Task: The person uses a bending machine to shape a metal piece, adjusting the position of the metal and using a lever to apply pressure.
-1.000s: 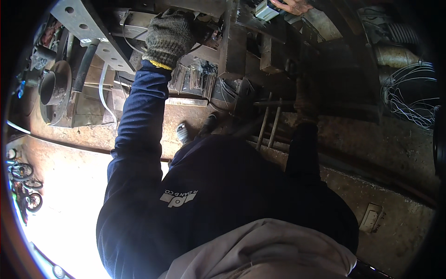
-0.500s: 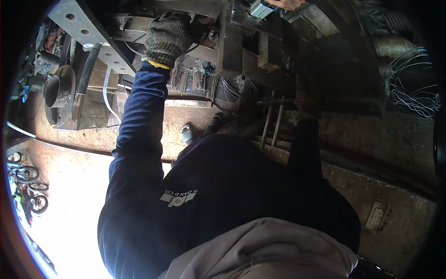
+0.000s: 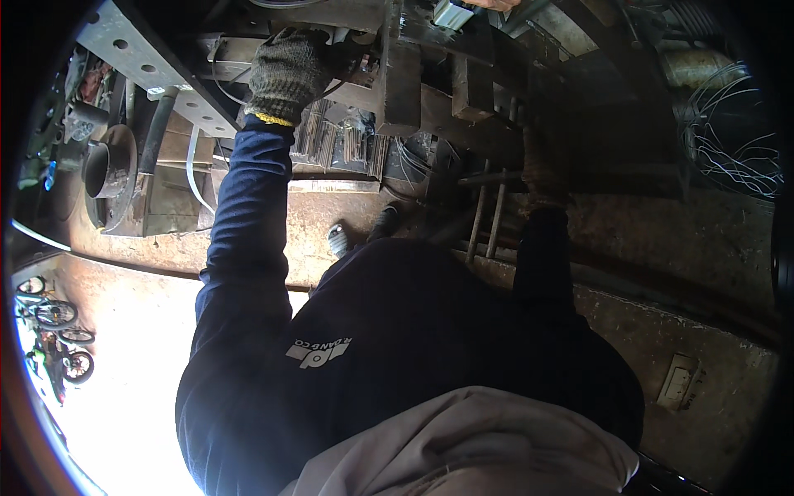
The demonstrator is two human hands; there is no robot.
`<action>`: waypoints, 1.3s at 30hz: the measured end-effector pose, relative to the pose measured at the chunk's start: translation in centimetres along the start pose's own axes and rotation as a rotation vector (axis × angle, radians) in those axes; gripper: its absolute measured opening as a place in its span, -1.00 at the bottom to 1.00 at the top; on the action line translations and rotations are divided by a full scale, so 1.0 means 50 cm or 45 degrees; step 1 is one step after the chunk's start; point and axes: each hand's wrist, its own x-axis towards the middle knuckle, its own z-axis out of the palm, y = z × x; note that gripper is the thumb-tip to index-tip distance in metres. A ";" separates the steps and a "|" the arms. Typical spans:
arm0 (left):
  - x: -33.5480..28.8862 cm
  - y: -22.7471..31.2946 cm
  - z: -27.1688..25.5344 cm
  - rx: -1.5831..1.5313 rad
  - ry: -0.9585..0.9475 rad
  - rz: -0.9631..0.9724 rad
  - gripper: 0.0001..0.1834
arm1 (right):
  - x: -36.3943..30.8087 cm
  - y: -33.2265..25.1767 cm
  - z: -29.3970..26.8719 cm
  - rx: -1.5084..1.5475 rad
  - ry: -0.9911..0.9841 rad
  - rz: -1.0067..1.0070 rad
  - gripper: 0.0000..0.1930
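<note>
My left hand [image 3: 289,74], in a grey knitted glove with a yellow cuff edge, rests knuckles up at the steel machine frame [image 3: 236,50]. Its fingers curl over the far side, around something dark that the glove mostly hides. A thin dark cable [image 3: 225,85] loops beside it. Deep in shade, my right hand [image 3: 546,164] seems gloved too and is lowered beside the dark steel bench [image 3: 612,157]; its fingers cannot be made out. Between my hands, two heavy steel bars [image 3: 400,95] [image 3: 473,91] jut toward me.
At the top edge, part of another bare hand [image 3: 496,3] shows near a silver block [image 3: 452,14]. A perforated steel beam [image 3: 136,58] slants at left, above a round flanged metal part [image 3: 110,169]. Bundled rods [image 3: 318,140] lie under the frame. Loose wire [image 3: 736,153] hangs right; bicycles [image 3: 56,314] stand far left.
The whole view has shifted slightly, with the bench and frame sitting a little farther left. Both of my hands keep nearly the same places and poses.
</note>
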 end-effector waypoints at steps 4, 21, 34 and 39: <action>0.001 0.000 -0.004 0.001 -0.050 0.004 -0.63 | -0.002 -0.002 -0.003 -0.311 0.014 -0.093 -0.62; 0.003 -0.013 0.019 -0.012 0.001 0.086 -0.68 | 0.005 0.020 -0.016 -0.356 -0.086 0.240 -0.60; 0.006 -0.016 0.029 0.008 -0.123 0.060 -0.57 | 0.001 0.026 -0.007 -0.559 -0.106 -0.028 -0.55; 0.003 -0.007 0.009 0.001 -0.111 0.033 -0.58 | -0.005 0.005 -0.006 -0.580 -0.065 0.018 -0.56</action>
